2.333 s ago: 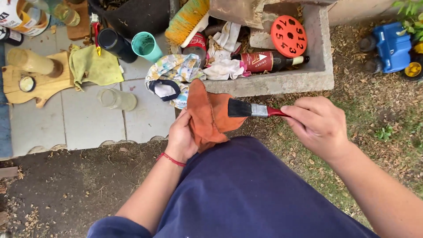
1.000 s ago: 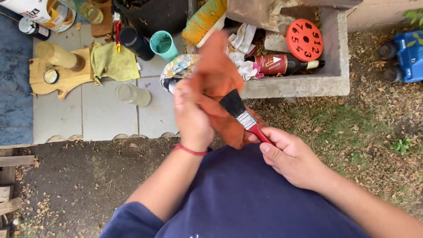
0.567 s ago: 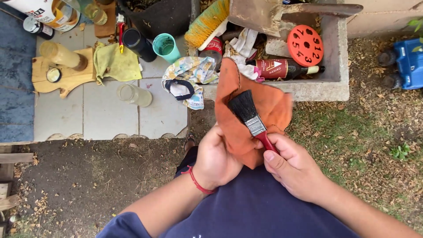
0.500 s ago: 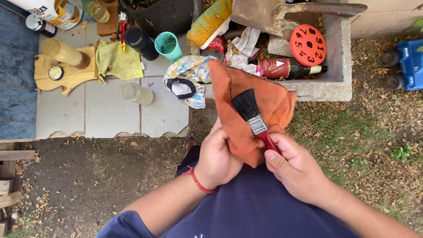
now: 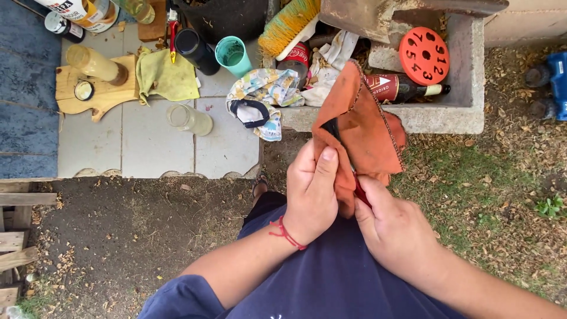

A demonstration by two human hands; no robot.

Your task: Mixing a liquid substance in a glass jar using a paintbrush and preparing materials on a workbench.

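Observation:
An orange cloth is folded over the bristles of a paintbrush, of which only a dark sliver and a bit of the red handle show. My left hand pinches the cloth around the brush head, thumb on top. My right hand grips the brush's red handle just below the cloth. Both hands are held over my lap, above my dark blue clothing.
A concrete trough ahead holds a bottle, rags, a round orange disc and a broom head. On the pale tiles to the left lie a patterned cloth, a clear jar, a teal cup, a yellow rag and a wooden board.
The brush lay bare on top of the orange cloth; my left hand has now folded the cloth up over the bristles and pinches it there.

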